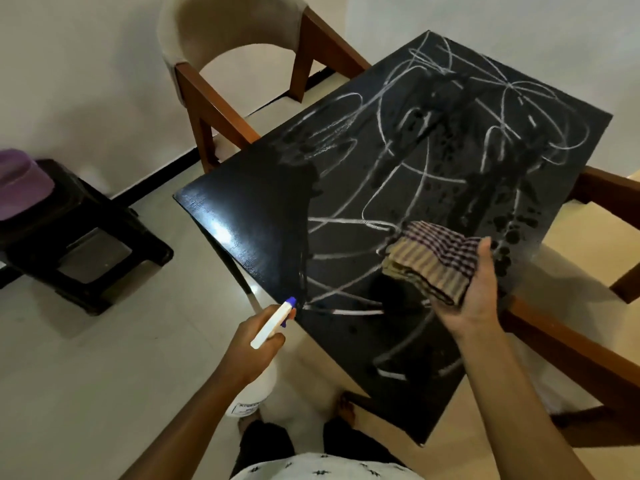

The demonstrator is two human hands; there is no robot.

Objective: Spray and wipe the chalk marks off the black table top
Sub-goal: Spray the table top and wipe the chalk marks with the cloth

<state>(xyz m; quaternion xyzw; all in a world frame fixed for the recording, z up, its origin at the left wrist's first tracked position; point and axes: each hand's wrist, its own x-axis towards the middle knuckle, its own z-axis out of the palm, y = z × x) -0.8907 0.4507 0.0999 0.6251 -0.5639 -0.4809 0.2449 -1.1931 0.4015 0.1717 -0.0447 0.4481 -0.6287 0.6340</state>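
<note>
Right hand (474,292) grasping folded checked cloth (429,261) over black table top (249,209) | chalk marks (415,150) at its 12 o'clock; nearer than left hand (252,344) | that one gripping spray bottle (273,323)

Dim room, glare on table top (221,226), warped edges.

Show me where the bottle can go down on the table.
The wiped glossy left corner of the table top, between its edges and the chalk marks, is bare. Crowded near the right hand holding the cloth.
</note>
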